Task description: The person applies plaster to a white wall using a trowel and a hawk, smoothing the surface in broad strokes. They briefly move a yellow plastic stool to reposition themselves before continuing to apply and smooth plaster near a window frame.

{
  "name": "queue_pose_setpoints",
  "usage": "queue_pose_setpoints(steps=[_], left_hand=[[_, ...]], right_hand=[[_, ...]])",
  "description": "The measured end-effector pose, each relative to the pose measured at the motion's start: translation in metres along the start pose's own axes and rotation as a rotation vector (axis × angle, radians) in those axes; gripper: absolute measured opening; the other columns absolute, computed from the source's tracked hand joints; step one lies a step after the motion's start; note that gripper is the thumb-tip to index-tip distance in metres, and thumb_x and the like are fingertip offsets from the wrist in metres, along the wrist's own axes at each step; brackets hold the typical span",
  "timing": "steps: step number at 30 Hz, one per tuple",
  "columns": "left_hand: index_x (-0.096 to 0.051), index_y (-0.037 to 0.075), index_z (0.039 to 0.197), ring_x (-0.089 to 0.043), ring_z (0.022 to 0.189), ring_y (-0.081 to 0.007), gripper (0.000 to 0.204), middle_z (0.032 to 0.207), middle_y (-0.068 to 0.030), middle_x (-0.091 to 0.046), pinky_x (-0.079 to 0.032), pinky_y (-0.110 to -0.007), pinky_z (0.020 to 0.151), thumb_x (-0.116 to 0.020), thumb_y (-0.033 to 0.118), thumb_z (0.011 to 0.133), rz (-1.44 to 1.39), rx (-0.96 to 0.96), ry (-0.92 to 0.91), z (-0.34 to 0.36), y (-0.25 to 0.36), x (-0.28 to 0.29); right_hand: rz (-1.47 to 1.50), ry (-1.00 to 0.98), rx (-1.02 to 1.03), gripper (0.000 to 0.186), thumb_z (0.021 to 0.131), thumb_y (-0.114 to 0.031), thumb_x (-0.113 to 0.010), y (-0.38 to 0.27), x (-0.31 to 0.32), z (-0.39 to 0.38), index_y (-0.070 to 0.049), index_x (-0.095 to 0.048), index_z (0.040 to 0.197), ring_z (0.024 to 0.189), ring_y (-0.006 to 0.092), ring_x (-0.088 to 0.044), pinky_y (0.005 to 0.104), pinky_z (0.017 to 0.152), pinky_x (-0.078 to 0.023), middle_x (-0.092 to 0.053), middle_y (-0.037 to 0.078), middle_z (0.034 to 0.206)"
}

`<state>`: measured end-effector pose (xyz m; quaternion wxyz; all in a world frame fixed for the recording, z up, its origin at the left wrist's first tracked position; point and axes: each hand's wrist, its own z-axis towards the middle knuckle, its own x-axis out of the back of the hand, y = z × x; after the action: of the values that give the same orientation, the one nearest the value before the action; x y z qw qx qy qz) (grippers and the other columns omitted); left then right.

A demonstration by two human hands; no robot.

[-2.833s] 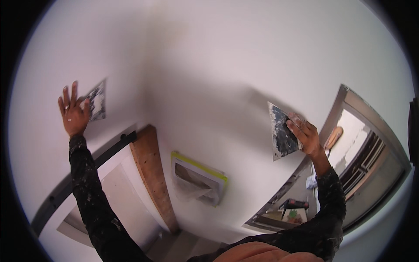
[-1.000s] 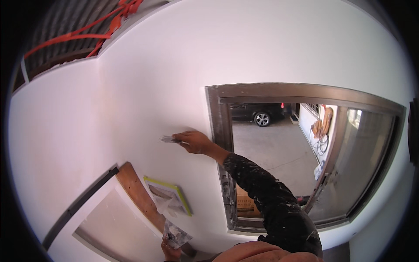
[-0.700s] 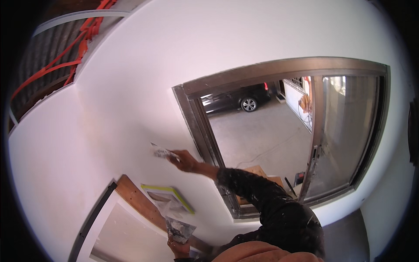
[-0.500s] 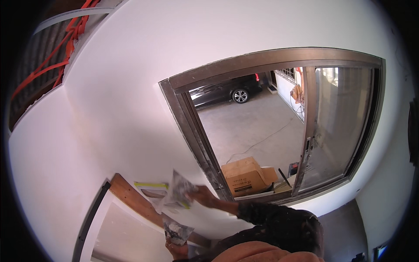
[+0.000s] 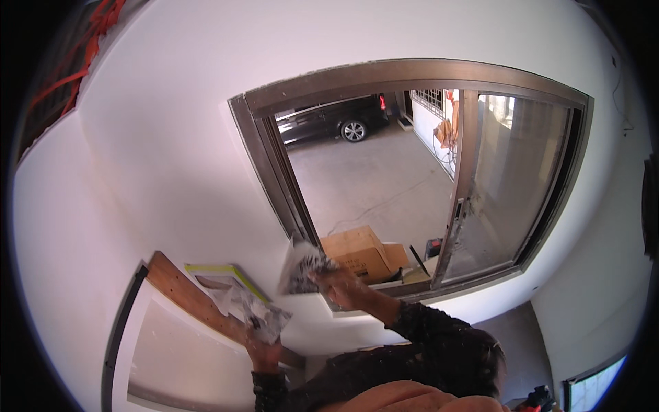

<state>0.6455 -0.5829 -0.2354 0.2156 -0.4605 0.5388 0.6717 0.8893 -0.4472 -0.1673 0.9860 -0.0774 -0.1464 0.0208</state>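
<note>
A clear plastic bag with dark contents (image 5: pixel 307 269) is gripped by my right hand (image 5: pixel 349 287), close to the window's lower left corner. Lower down, my left hand (image 5: pixel 264 355) has its fingers closed on another clear plastic bag (image 5: pixel 270 321) with dark pieces inside. Behind that second bag is a flat, pale item with a lime-green edge (image 5: pixel 240 275). It lies beside the brown wooden plank (image 5: pixel 195 295), and its lower part is hidden by the bag.
A white panel with a black edge (image 5: pixel 127 336) stands at lower left. The sliding window (image 5: pixel 261 158) has a brown frame and its left side is open. Outside are a cardboard box (image 5: pixel 353 247), a power cord on the concrete and a parked black car (image 5: pixel 329 123).
My right hand has carried its bag rightward to the window corner. My left hand has lifted its bag a little. More of the green-edged item shows, and the whole view has shifted.
</note>
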Motion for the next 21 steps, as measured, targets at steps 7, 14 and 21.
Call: queue_pose_setpoints(steps=[7, 14, 21], left_hand=[[-0.043, 0.009, 0.144, -0.048, 0.132, -0.0265, 0.056, 0.145, -0.0093, -0.049, -0.041, -0.044, 0.11, -0.056, 0.034, 0.096, 0.084, 0.034, -0.164, 0.018, 0.004, -0.022], [-0.047, 0.008, 0.141, -0.053, 0.127, -0.0271, 0.048, 0.139, -0.0087, -0.055, -0.042, -0.046, 0.109, -0.053, 0.024, 0.096, 0.042, 0.103, -0.225, 0.034, 0.001, -0.058], [-0.044, 0.005, 0.143, -0.051, 0.13, -0.0277, 0.053, 0.141, -0.0099, -0.052, -0.042, -0.046, 0.109, -0.056, 0.025, 0.096, 0.062, 0.182, -0.295, 0.035, 0.002, -0.091]], right_hand=[[0.517, -0.065, -0.235, 0.032, 0.094, -0.008, -0.066, -0.034, 0.044, 0.082, -0.003, -0.064, 0.126, 0.122, 0.0229, -0.059, 0.0341, 0.103, -0.049, -0.066, 0.014, 0.123], [0.012, 0.01, -0.057, 0.047, 0.09, 0.007, -0.055, -0.023, 0.107, 0.093, -0.007, -0.058, 0.135, 0.13, 0.0296, -0.054, 0.0406, 0.109, -0.043, -0.06, 0.011, 0.137], [-1.459, 0.324, 0.161, 0.066, 0.079, 0.004, -0.062, 0.055, 0.3, 0.157, -0.023, -0.056, 0.139, 0.126, 0.0278, -0.055, 0.0432, 0.105, -0.043, -0.059, 0.001, 0.139]])
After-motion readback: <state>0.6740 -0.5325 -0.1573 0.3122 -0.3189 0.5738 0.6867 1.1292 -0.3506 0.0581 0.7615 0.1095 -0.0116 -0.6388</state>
